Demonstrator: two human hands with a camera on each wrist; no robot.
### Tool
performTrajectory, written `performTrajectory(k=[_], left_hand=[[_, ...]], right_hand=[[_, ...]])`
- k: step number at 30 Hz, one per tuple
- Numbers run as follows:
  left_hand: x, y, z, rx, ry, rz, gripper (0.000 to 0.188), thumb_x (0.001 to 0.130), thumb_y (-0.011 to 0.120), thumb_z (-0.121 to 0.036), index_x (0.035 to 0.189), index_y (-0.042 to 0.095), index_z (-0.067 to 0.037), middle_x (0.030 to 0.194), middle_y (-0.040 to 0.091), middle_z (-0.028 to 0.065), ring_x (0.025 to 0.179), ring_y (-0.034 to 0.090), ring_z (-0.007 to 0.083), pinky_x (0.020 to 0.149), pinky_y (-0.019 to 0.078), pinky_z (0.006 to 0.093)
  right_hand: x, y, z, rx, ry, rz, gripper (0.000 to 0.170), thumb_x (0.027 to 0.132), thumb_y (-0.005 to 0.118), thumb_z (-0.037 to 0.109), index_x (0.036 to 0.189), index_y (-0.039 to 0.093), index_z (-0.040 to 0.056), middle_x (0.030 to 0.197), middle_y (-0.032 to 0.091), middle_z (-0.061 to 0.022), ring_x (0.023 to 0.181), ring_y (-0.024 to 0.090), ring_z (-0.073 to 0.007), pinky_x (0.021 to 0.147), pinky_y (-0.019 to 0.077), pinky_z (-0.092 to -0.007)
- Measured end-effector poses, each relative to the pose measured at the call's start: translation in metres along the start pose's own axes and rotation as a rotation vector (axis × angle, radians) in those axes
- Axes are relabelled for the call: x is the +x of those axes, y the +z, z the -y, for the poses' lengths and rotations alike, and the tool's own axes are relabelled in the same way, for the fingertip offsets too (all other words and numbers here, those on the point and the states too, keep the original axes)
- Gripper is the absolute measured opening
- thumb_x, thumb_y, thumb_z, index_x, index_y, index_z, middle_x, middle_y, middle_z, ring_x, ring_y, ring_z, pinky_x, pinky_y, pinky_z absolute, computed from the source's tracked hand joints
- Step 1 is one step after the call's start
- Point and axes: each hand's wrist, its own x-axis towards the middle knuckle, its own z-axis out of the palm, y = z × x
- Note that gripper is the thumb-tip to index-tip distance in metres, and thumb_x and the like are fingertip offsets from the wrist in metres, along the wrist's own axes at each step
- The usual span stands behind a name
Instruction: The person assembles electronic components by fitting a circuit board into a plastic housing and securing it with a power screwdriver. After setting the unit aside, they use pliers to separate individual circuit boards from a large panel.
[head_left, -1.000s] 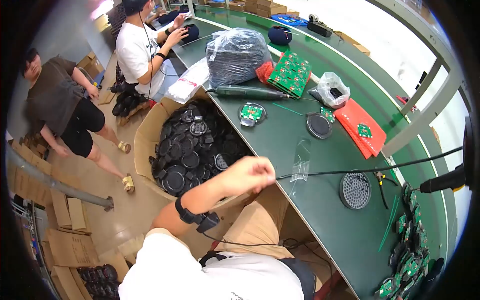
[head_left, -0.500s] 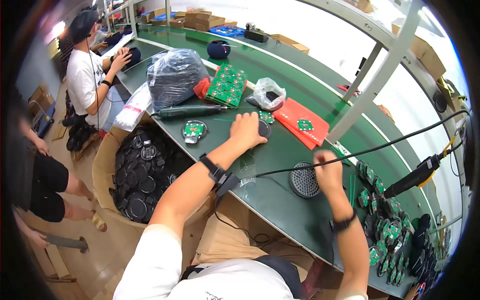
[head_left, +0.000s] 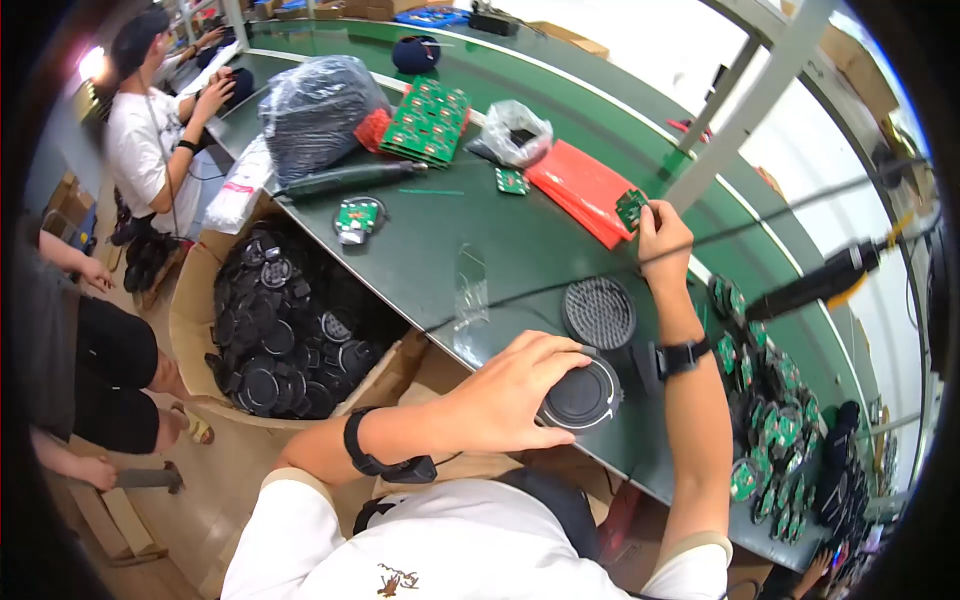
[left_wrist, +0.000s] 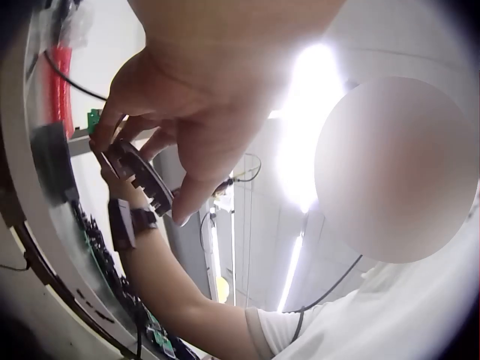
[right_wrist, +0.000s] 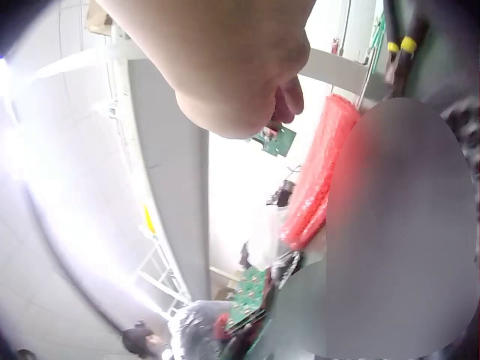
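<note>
One long worktop (head_left: 405,235), and two things are being held up by it. At its near edge, the disc (head_left: 580,396) is gripped by the left hand (head_left: 510,395), part open, fingers and thumb curved round the rim. Just beyond the disc, the grille (head_left: 598,312) is seen lying flat. Farther out and to the right, the small board (head_left: 630,208) is pinched between the closed-in fingertips of the right hand (head_left: 665,242), well apart from the disc.

White T-shirt (head_left: 440,545), black wristbands (head_left: 385,455).
</note>
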Motion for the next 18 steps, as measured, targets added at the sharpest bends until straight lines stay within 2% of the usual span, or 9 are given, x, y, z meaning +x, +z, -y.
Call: performTrajectory(k=[3,4,6,7,10,14,16,17,18], left_hand=[[0.006,0.032,0.015,-0.079,-0.037,0.108,0.085,0.076,0.090,-0.036,0.143,0.052,0.000,0.136,0.061,0.0189,0.126,0.057,0.0351,0.107,0.0461,0.0472],[0.017,0.025,0.007,-0.178,-0.220,0.295,0.071,0.092,0.078,-0.039,0.146,0.051,0.000,0.134,0.064,0.0173,0.119,0.063,0.0296,0.100,0.0526,0.0434],[0.028,0.050,0.032,-0.903,-0.608,0.395,0.058,0.106,0.060,-0.040,0.147,0.050,-0.002,0.134,0.065,0.0153,0.113,0.067,0.0248,0.095,0.0569,0.0383],[0.037,0.042,0.030,-1.187,-0.725,0.446,0.055,0.112,0.042,-0.044,0.147,0.050,-0.003,0.133,0.065,0.0156,0.109,0.069,0.0253,0.094,0.0577,0.0369],[0.050,0.043,0.031,-1.405,-0.809,0.493,0.061,0.110,0.039,-0.054,0.142,0.053,-0.004,0.126,0.069,0.0170,0.108,0.071,0.0269,0.092,0.0606,0.0419],[0.048,0.062,0.033,-1.303,-0.882,0.442,0.052,0.111,0.042,-0.045,0.138,0.056,-0.002,0.123,0.070,0.0171,0.105,0.072,0.0274,0.088,0.0618,0.0443],[0.049,0.072,0.036,-0.765,-0.801,0.338,0.045,0.111,0.045,-0.032,0.139,0.056,0.002,0.119,0.071,0.0181,0.089,0.073,0.0241,0.077,0.0648,0.0403],[0.052,0.070,0.035,-0.489,-0.721,0.364,0.033,0.108,0.053,-0.021,0.126,0.066,0.003,0.109,0.073,0.0154,0.081,0.073,0.0177,0.066,0.0621,0.0363],[0.055,0.070,0.032,-0.485,-0.724,0.371,0.033,0.108,0.053,-0.021,0.126,0.066,0.003,0.109,0.073,0.0154,0.081,0.073,0.0177,0.066,0.0621,0.0363]], right_hand=[[-0.059,-0.074,0.006,0.438,0.371,0.328,0.019,0.102,0.062,0.018,0.107,0.069,0.0007,0.081,0.073,-0.0070,0.070,0.070,-0.0166,0.066,0.0575,-0.0334],[-0.081,-0.098,0.006,0.524,0.471,0.380,0.020,0.103,0.062,0.017,0.108,0.068,-0.0013,0.083,0.072,-0.0037,0.071,0.069,-0.0118,0.065,0.0579,-0.0293],[-0.115,-0.136,-0.003,0.652,0.628,0.390,0.019,0.104,0.061,0.016,0.111,0.067,-0.0012,0.087,0.072,-0.0045,0.073,0.069,-0.0127,0.066,0.0589,-0.0285],[-0.130,-0.150,-0.008,0.796,0.765,0.411,0.019,0.104,0.060,0.015,0.113,0.066,-0.0011,0.090,0.072,-0.0053,0.074,0.070,-0.0135,0.067,0.0600,-0.0276],[-0.163,-0.179,-0.017,0.874,0.856,0.469,0.019,0.105,0.061,0.015,0.115,0.066,-0.0003,0.093,0.072,-0.0056,0.078,0.070,-0.0124,0.068,0.0609,-0.0273],[-0.183,-0.199,-0.011,0.965,0.914,0.409,0.016,0.106,0.058,0.016,0.112,0.065,0.0025,0.096,0.072,-0.0051,0.080,0.070,-0.0118,0.069,0.0609,-0.0277],[-0.195,-0.201,-0.009,0.991,0.902,0.391,0.016,0.107,0.057,0.016,0.112,0.064,0.0031,0.097,0.072,-0.0049,0.082,0.070,-0.0119,0.069,0.0609,-0.0277],[-0.201,-0.200,-0.008,1.009,0.883,0.387,0.015,0.107,0.056,0.016,0.112,0.063,0.0037,0.098,0.072,-0.0047,0.084,0.070,-0.0119,0.070,0.0609,-0.0276],[-0.207,-0.199,-0.005,0.977,0.858,0.409,0.015,0.108,0.055,0.016,0.113,0.062,0.0035,0.100,0.071,-0.0050,0.087,0.069,-0.0118,0.071,0.0611,-0.0276]])
